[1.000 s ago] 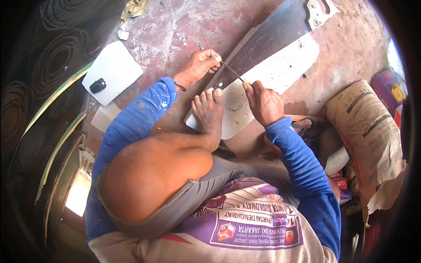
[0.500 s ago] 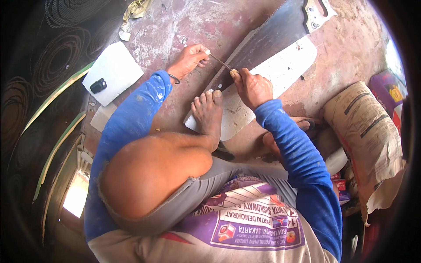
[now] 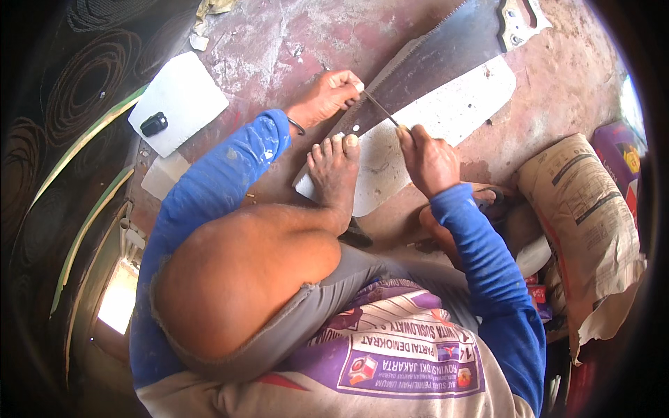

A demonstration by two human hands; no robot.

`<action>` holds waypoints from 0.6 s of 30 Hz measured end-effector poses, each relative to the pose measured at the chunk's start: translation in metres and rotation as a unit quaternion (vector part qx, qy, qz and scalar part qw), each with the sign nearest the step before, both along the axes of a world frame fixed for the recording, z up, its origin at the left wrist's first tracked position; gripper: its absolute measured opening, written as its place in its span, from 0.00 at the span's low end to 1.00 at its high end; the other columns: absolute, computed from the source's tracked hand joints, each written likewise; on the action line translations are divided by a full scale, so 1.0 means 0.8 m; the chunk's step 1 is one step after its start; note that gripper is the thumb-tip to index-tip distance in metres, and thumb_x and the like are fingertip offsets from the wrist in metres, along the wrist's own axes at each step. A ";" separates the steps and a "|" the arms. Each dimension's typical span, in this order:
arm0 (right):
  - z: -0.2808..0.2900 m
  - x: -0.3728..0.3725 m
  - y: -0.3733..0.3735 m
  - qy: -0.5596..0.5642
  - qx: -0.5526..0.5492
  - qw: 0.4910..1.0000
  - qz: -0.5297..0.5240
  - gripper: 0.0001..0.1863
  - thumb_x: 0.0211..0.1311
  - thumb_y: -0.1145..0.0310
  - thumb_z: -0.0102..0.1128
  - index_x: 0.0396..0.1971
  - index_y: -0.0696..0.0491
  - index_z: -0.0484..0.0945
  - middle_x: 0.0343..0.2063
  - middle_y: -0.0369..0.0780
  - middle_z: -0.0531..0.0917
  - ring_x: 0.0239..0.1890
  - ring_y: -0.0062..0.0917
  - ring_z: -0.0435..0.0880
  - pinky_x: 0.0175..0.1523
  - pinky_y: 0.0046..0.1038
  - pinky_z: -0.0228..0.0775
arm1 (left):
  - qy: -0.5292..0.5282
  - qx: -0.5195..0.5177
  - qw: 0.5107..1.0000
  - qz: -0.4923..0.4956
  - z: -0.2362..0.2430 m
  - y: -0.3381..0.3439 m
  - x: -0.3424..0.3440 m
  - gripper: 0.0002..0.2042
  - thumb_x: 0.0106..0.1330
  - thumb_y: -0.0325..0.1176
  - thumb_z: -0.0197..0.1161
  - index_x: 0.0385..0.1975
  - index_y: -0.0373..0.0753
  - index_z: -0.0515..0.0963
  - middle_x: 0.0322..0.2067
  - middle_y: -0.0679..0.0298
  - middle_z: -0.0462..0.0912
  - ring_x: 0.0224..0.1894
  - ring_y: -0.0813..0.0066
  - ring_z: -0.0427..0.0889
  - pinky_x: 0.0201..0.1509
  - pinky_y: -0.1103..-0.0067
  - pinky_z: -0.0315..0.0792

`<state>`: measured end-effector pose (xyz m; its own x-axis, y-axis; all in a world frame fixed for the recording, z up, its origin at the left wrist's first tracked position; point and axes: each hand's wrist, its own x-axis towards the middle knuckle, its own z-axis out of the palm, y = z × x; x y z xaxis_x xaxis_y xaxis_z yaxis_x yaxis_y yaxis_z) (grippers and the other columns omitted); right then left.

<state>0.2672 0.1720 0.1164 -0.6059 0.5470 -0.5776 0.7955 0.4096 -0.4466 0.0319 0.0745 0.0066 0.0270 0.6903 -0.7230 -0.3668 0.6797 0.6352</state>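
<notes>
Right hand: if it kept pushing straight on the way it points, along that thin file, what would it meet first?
Probably the left hand. The right hand points up-left along the thin file, which lies across the saw blade; the left hand holds its far tip. Depth is hard to judge.

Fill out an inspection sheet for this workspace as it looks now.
Surface: worn reddish floor, pale smears.
Job's things: handsaw blade lying flat over a pale board, bare foot pressing on it; thin file across the teeth.
Clutter: white slab with small black object; paper sack.
Hands: left hand and right hand each grip a file end.
Cables: nothing seen.
Surroundings: dark coiled rings at left.
</notes>
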 end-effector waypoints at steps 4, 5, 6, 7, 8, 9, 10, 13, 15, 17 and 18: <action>-0.020 -0.046 0.007 0.016 -0.001 1.000 0.004 0.19 0.74 0.53 0.52 0.33 0.54 0.77 0.19 0.51 0.81 0.26 0.50 0.84 0.33 0.47 0.75 | 0.027 -0.035 0.999 0.007 -0.009 -0.001 -0.041 0.07 0.73 0.36 0.62 0.39 0.41 0.78 0.34 0.70 0.81 0.36 0.83 0.80 0.40 0.82 0.76; -0.027 -0.050 0.006 0.019 -0.003 1.000 0.013 0.19 0.74 0.53 0.52 0.34 0.55 0.77 0.19 0.51 0.81 0.26 0.50 0.84 0.33 0.47 0.75 | 0.021 -0.037 0.999 0.011 -0.006 -0.005 -0.048 0.07 0.73 0.37 0.62 0.39 0.41 0.78 0.34 0.70 0.81 0.36 0.83 0.80 0.40 0.82 0.76; -0.030 -0.051 0.006 0.020 -0.006 1.000 0.022 0.19 0.74 0.53 0.52 0.35 0.55 0.77 0.19 0.51 0.81 0.26 0.50 0.84 0.33 0.47 0.75 | 0.015 -0.039 0.999 0.015 -0.005 -0.006 -0.051 0.07 0.73 0.37 0.62 0.38 0.41 0.78 0.34 0.70 0.81 0.36 0.83 0.79 0.40 0.82 0.76; -0.025 -0.046 0.007 0.051 -0.009 0.999 0.006 0.17 0.74 0.55 0.54 0.36 0.55 0.76 0.19 0.51 0.82 0.26 0.49 0.84 0.32 0.47 0.75 | 0.002 -0.026 0.999 0.022 -0.006 -0.005 -0.053 0.07 0.74 0.38 0.62 0.38 0.41 0.78 0.34 0.70 0.81 0.36 0.83 0.79 0.41 0.82 0.75; -0.023 -0.039 0.003 0.069 -0.008 0.998 -0.004 0.16 0.74 0.56 0.54 0.36 0.55 0.75 0.19 0.50 0.82 0.25 0.49 0.84 0.32 0.47 0.75 | 0.014 -0.019 1.000 0.017 0.003 -0.005 -0.050 0.08 0.74 0.37 0.62 0.38 0.40 0.78 0.34 0.70 0.81 0.36 0.83 0.79 0.41 0.81 0.75; -0.020 -0.030 0.000 0.085 -0.005 0.996 -0.014 0.15 0.74 0.56 0.54 0.36 0.55 0.75 0.18 0.50 0.82 0.24 0.49 0.84 0.31 0.47 0.75 | 0.023 -0.012 1.000 0.010 0.013 0.001 -0.043 0.08 0.74 0.37 0.62 0.38 0.40 0.78 0.34 0.70 0.81 0.36 0.83 0.78 0.42 0.81 0.74; -0.018 -0.020 -0.004 0.100 -0.002 0.995 -0.025 0.15 0.73 0.57 0.54 0.36 0.54 0.74 0.18 0.50 0.82 0.23 0.49 0.85 0.30 0.47 0.75 | 0.031 -0.004 0.999 0.004 0.018 0.001 -0.036 0.08 0.74 0.37 0.62 0.38 0.40 0.78 0.34 0.70 0.81 0.36 0.83 0.78 0.42 0.81 0.74; -0.014 -0.003 0.000 0.105 0.006 0.994 -0.011 0.12 0.73 0.59 0.55 0.39 0.53 0.74 0.20 0.50 0.83 0.22 0.48 0.85 0.28 0.47 0.75 | 0.002 0.004 1.000 0.008 0.016 0.007 -0.020 0.07 0.74 0.36 0.61 0.38 0.39 0.78 0.33 0.70 0.80 0.35 0.84 0.76 0.43 0.81 0.73; -0.010 0.007 0.002 0.090 0.004 0.996 -0.009 0.12 0.73 0.59 0.54 0.40 0.53 0.74 0.21 0.50 0.84 0.22 0.48 0.85 0.29 0.47 0.76 | -0.007 0.008 1.000 -0.002 0.012 0.009 -0.011 0.07 0.74 0.35 0.61 0.38 0.38 0.78 0.33 0.70 0.80 0.35 0.84 0.75 0.43 0.81 0.72; -0.006 0.013 0.003 0.078 -0.001 0.997 -0.014 0.12 0.74 0.58 0.54 0.41 0.53 0.74 0.21 0.50 0.84 0.23 0.49 0.85 0.29 0.47 0.76 | -0.018 0.016 1.000 -0.009 0.011 0.011 -0.004 0.07 0.74 0.35 0.61 0.38 0.38 0.78 0.32 0.70 0.80 0.34 0.84 0.75 0.43 0.82 0.72; -0.004 0.016 0.003 0.073 -0.003 0.997 -0.015 0.12 0.74 0.58 0.54 0.41 0.52 0.74 0.21 0.50 0.84 0.23 0.49 0.85 0.29 0.47 0.76 | -0.025 0.022 0.999 -0.010 0.012 0.012 -0.001 0.07 0.74 0.35 0.61 0.38 0.38 0.78 0.32 0.70 0.80 0.34 0.84 0.75 0.42 0.82 0.72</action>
<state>0.2803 0.1748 0.1132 -0.6671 0.5628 -0.4882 0.7339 0.3840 -0.5603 0.0309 0.0837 0.0158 0.0762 0.7197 -0.6901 -0.3846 0.6597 0.6457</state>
